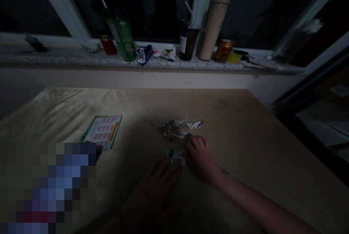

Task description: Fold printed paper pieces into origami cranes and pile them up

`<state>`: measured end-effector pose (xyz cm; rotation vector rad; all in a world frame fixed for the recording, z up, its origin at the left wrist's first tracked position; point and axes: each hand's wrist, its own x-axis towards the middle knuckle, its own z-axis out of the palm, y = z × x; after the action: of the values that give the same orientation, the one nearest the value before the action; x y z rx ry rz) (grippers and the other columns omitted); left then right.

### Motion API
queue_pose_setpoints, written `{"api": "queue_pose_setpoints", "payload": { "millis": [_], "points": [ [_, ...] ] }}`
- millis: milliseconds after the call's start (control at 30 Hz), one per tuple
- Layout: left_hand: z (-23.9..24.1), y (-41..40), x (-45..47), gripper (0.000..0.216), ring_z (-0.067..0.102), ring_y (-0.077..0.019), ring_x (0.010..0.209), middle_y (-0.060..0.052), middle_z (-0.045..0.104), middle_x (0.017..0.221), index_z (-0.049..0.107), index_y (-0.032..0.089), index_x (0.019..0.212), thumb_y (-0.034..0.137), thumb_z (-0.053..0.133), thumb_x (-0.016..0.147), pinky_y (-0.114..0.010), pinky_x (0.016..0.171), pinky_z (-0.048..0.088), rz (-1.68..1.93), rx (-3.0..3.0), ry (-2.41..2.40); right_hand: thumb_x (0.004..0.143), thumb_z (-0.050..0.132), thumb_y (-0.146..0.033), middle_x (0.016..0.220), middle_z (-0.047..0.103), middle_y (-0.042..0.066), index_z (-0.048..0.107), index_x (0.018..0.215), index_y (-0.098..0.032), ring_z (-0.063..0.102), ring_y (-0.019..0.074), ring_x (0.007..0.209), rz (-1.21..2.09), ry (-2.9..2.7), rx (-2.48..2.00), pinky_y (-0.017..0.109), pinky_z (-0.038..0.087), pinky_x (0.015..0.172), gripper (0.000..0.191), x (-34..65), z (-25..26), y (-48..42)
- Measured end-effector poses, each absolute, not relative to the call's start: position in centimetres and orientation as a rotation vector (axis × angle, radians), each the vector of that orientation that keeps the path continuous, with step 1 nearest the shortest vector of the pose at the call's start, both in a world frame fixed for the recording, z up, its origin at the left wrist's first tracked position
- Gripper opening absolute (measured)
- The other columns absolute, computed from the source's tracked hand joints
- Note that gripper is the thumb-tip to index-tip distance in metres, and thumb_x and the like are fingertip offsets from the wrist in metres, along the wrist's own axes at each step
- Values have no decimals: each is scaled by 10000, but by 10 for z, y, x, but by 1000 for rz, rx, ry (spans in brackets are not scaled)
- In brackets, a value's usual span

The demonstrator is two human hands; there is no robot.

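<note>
On a tan table (245, 132) lies a small piece of printed paper (175, 156), partly folded. My left hand (155, 186) rests flat on the table with its fingers stretched out, their tips touching the paper's near edge. My right hand (201, 157) has curled fingers pressed down on the paper's right side. Just beyond the hands sits a small cluster of folded paper shapes (177, 128). The light is dim, so the fold itself is hard to make out.
A green-edged printed sheet (102, 131) lies at the left of the table. The stone windowsill (68, 57) behind holds a green bottle (122, 37), a dark bottle (187, 43), a tall beige cup (214, 27), two cans and scraps of paper. A blurred-out patch covers the lower left.
</note>
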<state>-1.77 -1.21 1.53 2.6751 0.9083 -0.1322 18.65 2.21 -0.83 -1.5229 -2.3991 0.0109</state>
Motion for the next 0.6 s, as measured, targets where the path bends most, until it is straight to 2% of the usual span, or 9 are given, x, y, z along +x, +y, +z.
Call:
{"api": "queue_pose_setpoints", "payload": {
  "millis": [133,300,400,600],
  "points": [
    [15,-13,-18,753,161,-297,1339,-40,144,1496,72,210,1434,531,412,844,-524,1081,71,-112,2683,924,853,507,-178,1233,539,90,496,1195,-140,399,223,1214,68,-2478,-1230,445,272,1061,344,195,-1,7],
    [11,-12,-19,766,136,-304,1343,-47,143,1496,87,183,1434,568,385,843,-520,1083,66,-107,2671,888,880,471,-220,1330,482,60,387,1327,-153,373,215,1263,131,-2578,-1140,456,293,1073,460,203,2,-28],
    [8,-11,-19,781,130,-312,1342,-52,124,1498,92,177,1434,556,414,832,-532,1080,45,-97,2676,889,870,488,-259,1355,452,59,342,1358,-164,373,222,1266,208,-2596,-1174,474,308,1063,518,204,0,-37],
    [11,-11,-19,824,140,-308,1341,-67,142,1496,54,173,1436,546,450,816,-525,1082,56,-108,2687,870,853,508,-259,1309,505,71,410,1321,-178,433,225,1224,217,-2566,-1201,471,326,1047,485,202,1,-35]
  ]
}}
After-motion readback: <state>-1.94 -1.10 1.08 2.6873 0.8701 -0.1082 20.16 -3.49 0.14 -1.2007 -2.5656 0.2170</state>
